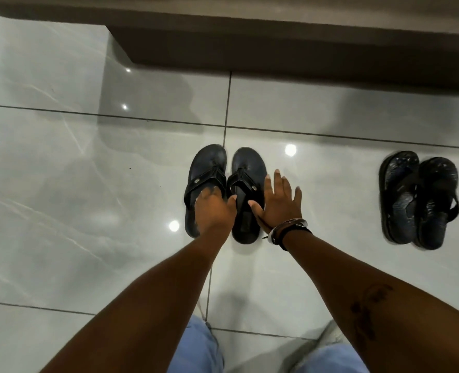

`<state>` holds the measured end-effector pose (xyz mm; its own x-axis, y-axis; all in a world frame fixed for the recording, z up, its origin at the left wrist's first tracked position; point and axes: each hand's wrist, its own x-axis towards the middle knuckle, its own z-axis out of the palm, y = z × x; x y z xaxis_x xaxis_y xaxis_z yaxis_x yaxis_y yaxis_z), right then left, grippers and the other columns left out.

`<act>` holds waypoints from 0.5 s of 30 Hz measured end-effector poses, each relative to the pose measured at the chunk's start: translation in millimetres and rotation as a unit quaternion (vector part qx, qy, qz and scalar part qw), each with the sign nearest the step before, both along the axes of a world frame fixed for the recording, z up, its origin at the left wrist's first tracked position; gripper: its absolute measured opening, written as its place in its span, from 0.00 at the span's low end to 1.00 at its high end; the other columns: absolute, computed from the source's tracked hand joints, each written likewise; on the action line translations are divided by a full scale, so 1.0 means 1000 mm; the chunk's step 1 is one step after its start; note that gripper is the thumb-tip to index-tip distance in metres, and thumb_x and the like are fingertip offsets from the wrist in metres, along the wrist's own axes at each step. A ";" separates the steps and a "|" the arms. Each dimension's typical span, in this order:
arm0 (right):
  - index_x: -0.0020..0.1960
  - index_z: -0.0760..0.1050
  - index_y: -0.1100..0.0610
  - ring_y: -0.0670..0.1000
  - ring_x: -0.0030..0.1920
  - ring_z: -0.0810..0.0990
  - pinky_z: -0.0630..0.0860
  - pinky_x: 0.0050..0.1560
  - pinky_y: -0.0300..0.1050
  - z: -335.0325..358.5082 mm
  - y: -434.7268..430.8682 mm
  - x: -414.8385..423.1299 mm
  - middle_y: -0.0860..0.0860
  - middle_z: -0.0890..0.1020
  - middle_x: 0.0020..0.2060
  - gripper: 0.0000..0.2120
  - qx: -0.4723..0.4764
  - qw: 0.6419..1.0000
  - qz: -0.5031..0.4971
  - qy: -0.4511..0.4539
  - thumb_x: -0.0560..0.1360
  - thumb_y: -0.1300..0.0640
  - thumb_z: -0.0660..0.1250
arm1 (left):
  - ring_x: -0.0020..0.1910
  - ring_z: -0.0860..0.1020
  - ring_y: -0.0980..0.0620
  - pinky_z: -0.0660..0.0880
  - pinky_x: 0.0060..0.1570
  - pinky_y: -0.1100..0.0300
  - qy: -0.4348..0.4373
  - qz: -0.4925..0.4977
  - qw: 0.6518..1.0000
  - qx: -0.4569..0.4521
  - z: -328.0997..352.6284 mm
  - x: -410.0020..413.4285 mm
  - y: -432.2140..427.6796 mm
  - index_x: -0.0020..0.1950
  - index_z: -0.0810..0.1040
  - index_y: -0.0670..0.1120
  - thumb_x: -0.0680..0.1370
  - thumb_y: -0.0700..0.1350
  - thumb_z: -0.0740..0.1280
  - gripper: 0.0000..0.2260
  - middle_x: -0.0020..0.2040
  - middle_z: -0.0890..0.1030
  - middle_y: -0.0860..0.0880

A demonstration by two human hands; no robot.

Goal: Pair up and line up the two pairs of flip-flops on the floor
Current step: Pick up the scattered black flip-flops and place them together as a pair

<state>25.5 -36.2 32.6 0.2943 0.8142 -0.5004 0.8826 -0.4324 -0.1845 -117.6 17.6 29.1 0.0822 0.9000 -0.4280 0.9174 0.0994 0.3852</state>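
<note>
Two dark flip-flops with plain soles lie side by side on the glossy tile floor, toes pointing away from me: the left one (205,168) and the right one (248,164). My left hand (213,208) rests on the left one's heel part, fingers curled down over the strap. My right hand (278,201) is spread flat against the outer edge of the right one, thumb on its sole. A second pair with patterned soles (418,200) stands together further right, apart from both hands.
A dark brown step or furniture base (276,44) runs along the far side of the floor. My knees in light blue jeans (196,348) are at the bottom edge. Bracelets circle my right wrist (287,230).
</note>
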 end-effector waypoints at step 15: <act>0.78 0.46 0.54 0.55 0.79 0.48 0.47 0.76 0.65 -0.081 -0.055 0.050 0.52 0.46 0.80 0.37 -0.100 0.995 0.024 0.001 0.77 0.33 0.45 | 0.53 0.79 0.39 0.77 0.56 0.44 0.009 0.120 0.993 -0.008 -0.063 0.033 0.011 0.49 0.82 0.35 0.77 0.44 0.65 0.12 0.54 0.79 0.38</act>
